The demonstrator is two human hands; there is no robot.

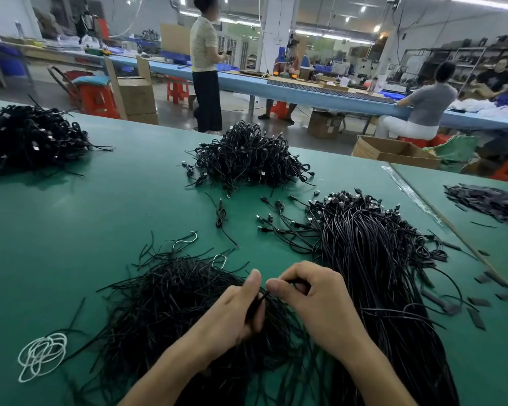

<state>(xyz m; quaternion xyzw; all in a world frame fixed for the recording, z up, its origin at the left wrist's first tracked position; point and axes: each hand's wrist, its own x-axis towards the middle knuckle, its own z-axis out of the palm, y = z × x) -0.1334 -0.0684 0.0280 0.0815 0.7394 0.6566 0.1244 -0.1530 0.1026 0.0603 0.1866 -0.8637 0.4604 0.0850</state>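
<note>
Both my hands work close together over a loose pile of thin black twist ties on the green table. My left hand grips a folded black cable between curled fingers and thumb. My right hand pinches a thin black tie at the cable's end, fingers curled. A long sheaf of straight black cables with plugs at the far end lies just right of my hands.
A heap of bundled black cables sits at the table's middle back, another heap at the far left. A white tangled cord lies near left. Black strips cover the adjoining table. People work at a blue bench behind.
</note>
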